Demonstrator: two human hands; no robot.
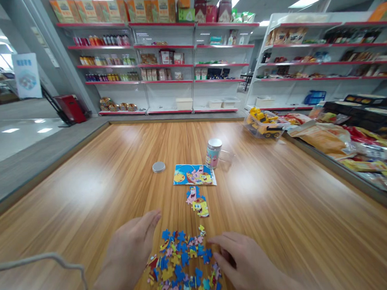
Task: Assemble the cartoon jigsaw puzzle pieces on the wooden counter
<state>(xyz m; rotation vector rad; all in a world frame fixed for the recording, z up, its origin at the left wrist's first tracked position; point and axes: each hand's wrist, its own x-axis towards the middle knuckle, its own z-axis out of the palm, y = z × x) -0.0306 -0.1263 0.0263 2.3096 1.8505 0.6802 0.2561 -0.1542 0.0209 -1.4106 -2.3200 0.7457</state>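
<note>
Loose jigsaw puzzle pieces (178, 272), mostly blue, yellow and pink, lie in a scattered pile between my two hands. My left hand (130, 243) is held edge-on left of the pile, fingers stretched out and holding nothing visible. At the pile's right edge, my right hand (242, 256) has curved fingers, with thumb and index apart and nothing seen between them. Beyond the pile lies a small joined puzzle section (197, 202) with a pink and a yellow cartoon figure. Above it rests a picture card (194, 175) showing a blue cartoon scene.
An upright cylindrical tin (213, 153) stands by the card's upper right corner. Its round silver lid (159, 167) lies to the left. A clear bin of yellow toy trucks (265, 124) sits at the far right. A pale cable (50, 256) crosses the left side; packaged snacks (328, 140) lie beyond the table's right edge.
</note>
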